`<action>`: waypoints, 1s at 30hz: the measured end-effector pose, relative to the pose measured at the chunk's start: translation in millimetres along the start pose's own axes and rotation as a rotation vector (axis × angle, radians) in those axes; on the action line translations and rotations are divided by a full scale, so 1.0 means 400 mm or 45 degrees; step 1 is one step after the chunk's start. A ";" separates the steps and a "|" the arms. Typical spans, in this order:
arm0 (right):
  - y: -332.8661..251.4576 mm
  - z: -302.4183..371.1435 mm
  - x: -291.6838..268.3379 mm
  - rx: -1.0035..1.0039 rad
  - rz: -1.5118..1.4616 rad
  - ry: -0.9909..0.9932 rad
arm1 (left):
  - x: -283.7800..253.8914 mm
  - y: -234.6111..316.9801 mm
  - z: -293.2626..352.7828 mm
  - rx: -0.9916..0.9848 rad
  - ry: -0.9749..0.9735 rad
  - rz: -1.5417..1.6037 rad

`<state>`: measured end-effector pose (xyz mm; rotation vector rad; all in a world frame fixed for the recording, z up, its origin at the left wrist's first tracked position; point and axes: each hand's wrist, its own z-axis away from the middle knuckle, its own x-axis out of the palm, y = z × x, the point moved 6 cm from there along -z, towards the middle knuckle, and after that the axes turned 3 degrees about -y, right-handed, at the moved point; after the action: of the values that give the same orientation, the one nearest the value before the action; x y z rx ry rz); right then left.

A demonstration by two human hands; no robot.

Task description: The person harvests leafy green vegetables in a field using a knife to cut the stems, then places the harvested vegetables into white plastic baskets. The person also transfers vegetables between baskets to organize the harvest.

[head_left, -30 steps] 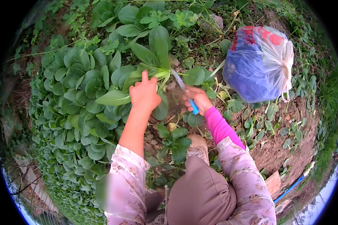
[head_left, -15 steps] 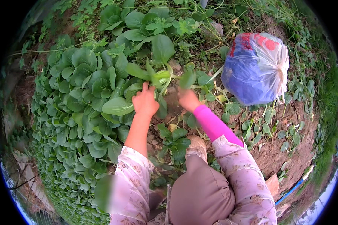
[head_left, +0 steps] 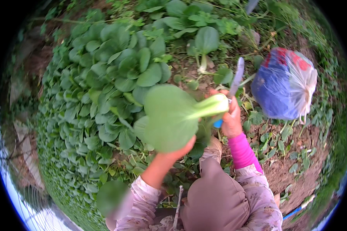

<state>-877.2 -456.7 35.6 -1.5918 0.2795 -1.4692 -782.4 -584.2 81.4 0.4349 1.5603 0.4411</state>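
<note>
A head of bok choy (head_left: 169, 115), its broad leaf to the left and its pale stem base to the right, is lifted off the ground. My left hand (head_left: 186, 148), mostly hidden beneath the leaf, is closed on it. Its stem end (head_left: 216, 104) comes right up to my right hand (head_left: 232, 121), which grips a knife (head_left: 238, 75). The blade points up and away, and a bit of blue handle shows below the fingers. Whether the blade touches the stem I cannot tell.
A dense bed of bok choy (head_left: 100, 73) fills the left side. One plant (head_left: 206, 40) stands beyond my hands. To the right sits a tied plastic bag (head_left: 281, 84) with blue contents. Cut leaves (head_left: 272, 138) lie on soil, near a blue-and-white rod (head_left: 298, 208).
The bok choy has come up out of the soil in my left hand, moved nearer to me. My right hand has moved in beside its stem, and the knife now shows clearly.
</note>
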 end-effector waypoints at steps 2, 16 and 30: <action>-0.013 0.009 -0.010 0.076 0.121 0.000 | 0.002 0.017 0.039 -0.110 -0.169 0.125; 0.067 0.130 0.111 0.113 0.276 -0.015 | -0.044 0.021 0.084 -0.167 0.060 1.095; 0.253 0.100 -0.027 0.501 1.005 0.099 | -0.048 -0.244 -0.025 -0.709 -0.715 -0.008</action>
<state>-804.2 -486.5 -40.2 -0.9368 0.5509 -0.8903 -792.3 -677.4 46.6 0.1011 0.8470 0.6581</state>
